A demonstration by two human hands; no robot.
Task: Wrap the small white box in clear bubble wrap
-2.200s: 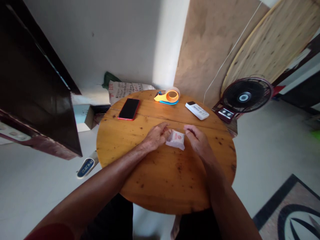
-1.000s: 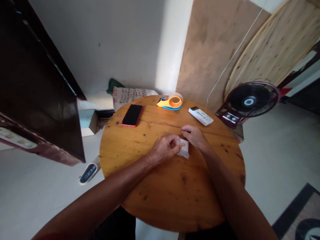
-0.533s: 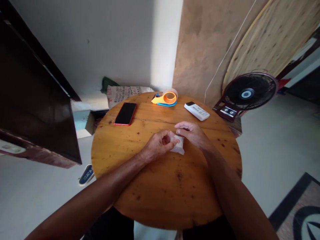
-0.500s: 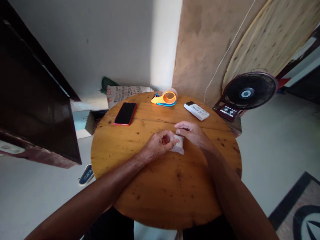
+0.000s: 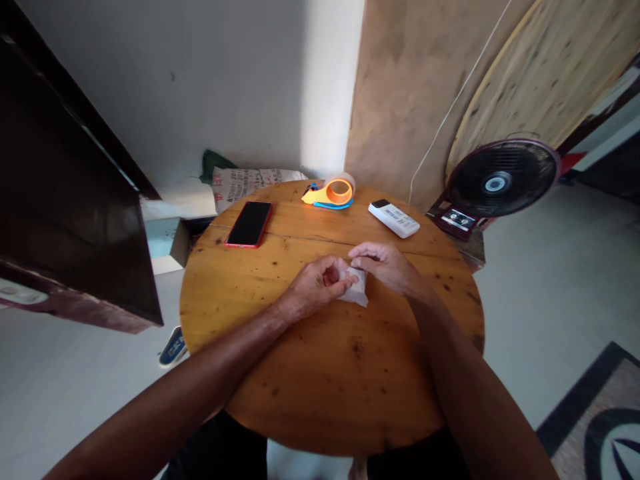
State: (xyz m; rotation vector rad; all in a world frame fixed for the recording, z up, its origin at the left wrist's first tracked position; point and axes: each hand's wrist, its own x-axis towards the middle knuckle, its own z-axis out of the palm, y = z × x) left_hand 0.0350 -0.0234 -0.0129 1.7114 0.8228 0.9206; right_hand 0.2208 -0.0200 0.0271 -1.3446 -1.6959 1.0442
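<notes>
Moved: your hands closed in over the packet (image 5: 357, 291)
Left hand (image 5: 315, 288): fingers pinching packet's edge
Right hand (image 5: 384, 265): fingertips pinching its top, on the table (image 5: 320, 373)

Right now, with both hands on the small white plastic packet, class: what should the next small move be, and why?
Probably a short pull apart at the packet's top edge. The left hand and right hand both pinch the small white plastic packet from opposite sides, low over the round wooden table, and no opening shows in it yet.

One phone (image 5: 249, 224), one remote (image 5: 394, 219), one tape dispenser (image 5: 330, 193), seemingly one packet (image 5: 357, 290).
</notes>
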